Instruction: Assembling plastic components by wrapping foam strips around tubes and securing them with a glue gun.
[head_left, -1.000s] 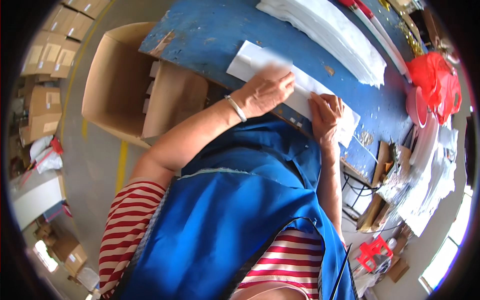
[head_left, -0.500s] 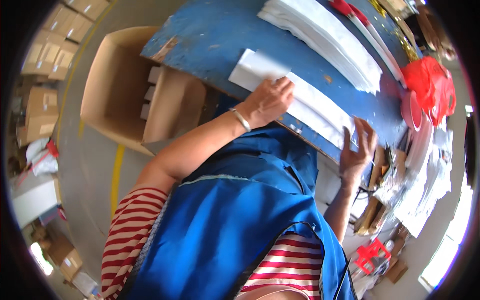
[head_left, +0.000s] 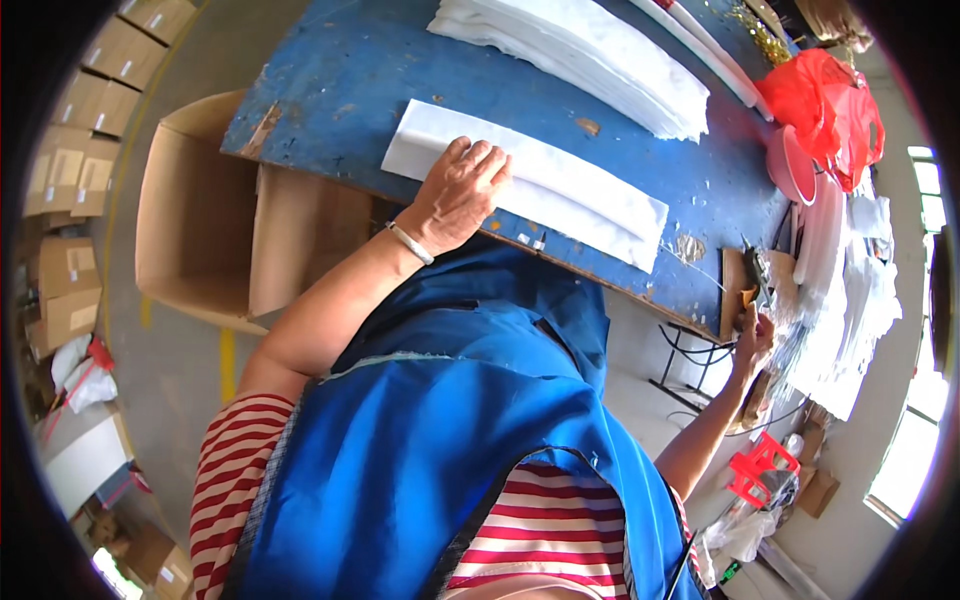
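Observation:
A long white padded strip [head_left: 560,185] lies flat on the blue worktable [head_left: 340,90], near its front edge. My left hand [head_left: 460,195], with a pale bracelet on the wrist, rests flat on the strip's left part with fingers spread. My right hand [head_left: 752,335] is far off the strip, at the table's right end. It touches a dark tool [head_left: 752,272] that lies on a small wooden board [head_left: 732,285]. The fingers curl there, but whether they grip the tool is unclear. A blue apron over a red-striped shirt fills the lower middle of the view.
A stack of long white strips [head_left: 590,50] lies at the back of the table. A red plastic bag [head_left: 825,100] and pink bowl [head_left: 785,165] sit at the right. An open cardboard box [head_left: 200,210] stands on the floor left of the table. More white pieces [head_left: 850,300] pile up at right.
My right hand left the strip's right end and swung out to the tool at the table's right end. My left hand stayed pressed on the strip.

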